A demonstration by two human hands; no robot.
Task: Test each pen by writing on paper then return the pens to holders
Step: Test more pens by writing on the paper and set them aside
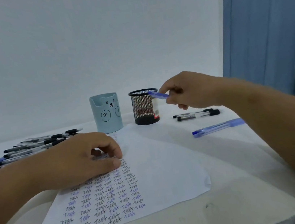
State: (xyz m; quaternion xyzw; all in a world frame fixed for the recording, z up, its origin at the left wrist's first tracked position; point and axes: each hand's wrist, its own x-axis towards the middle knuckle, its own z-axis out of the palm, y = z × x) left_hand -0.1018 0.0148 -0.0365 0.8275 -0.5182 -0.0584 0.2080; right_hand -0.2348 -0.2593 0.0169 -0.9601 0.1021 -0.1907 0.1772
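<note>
pale blue bear-faced holder [106, 115], black mesh holder [145, 108], blue pen [158, 95], white paper [150, 168] with black and blue writing.

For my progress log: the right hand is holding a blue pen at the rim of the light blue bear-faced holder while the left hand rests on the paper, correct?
Not quite: the head view shows the right hand holding the blue pen at the rim of the black wire-mesh holder, not the bear-faced one. The left hand does rest on the written-on white paper.
</note>
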